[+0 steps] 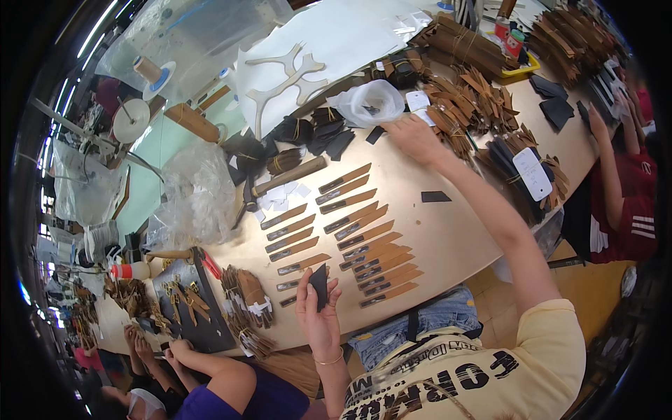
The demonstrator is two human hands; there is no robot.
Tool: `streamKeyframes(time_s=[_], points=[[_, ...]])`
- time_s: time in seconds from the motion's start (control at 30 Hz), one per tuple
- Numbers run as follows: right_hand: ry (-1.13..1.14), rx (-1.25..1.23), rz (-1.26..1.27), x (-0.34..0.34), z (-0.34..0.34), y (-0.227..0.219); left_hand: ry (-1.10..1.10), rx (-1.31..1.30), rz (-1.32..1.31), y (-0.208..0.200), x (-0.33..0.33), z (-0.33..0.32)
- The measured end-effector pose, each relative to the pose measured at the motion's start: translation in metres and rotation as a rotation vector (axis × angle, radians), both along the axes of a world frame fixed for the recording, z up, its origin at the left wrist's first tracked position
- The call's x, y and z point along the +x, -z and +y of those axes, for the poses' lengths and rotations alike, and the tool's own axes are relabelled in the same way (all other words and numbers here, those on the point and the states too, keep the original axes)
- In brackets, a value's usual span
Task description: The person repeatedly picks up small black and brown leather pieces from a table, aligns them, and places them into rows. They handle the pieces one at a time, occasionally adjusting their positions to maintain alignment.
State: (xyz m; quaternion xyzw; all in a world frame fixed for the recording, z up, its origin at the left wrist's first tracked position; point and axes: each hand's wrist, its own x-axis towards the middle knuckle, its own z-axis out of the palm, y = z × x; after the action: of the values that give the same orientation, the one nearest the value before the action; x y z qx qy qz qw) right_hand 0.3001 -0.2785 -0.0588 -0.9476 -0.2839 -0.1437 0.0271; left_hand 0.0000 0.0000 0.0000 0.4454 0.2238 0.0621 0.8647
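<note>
My left hand (321,318) is closed on a black leather piece (318,285), held upright between thumb and fingers over the near side of the table. My right hand (414,138) reaches to the far side, next to an open clear plastic bag (365,103). Its fingers are bent close together, and what they grip, if anything, is hidden. Just left of those fingertips lies a small black piece (376,134). Between my hands, tan leather strips (364,217) with dark grey ends lie in slanted rows. One lone black piece (435,197) rests right of the rows.
Bundled brown strips (462,105) and a dark bundle with a white tag (533,173) crowd the right. A wooden-handled hammer (288,175) lies beyond the rows, near crumpled plastic (192,189). Red-handled pliers (210,264) lie left. Co-workers sit at the left (238,385) and right (619,189).
</note>
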Motion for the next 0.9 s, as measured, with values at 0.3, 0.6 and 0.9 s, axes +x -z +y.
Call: streamKeyframes(time_s=[0.3, 0.6, 0.9], points=[[-0.022, -0.058, -0.333, -0.008, 0.000, 0.002, -0.012, 0.007, 0.015, 0.005, 0.012, 0.025], [0.024, -0.045, -0.166, -0.041, 0.018, 0.004, -0.055, -0.028, -0.038, -0.012, 0.007, 0.017], [0.275, 0.237, 0.033, -0.158, -0.016, 0.007, 0.105, 0.000, -0.005, -0.013, 0.006, -0.003]])
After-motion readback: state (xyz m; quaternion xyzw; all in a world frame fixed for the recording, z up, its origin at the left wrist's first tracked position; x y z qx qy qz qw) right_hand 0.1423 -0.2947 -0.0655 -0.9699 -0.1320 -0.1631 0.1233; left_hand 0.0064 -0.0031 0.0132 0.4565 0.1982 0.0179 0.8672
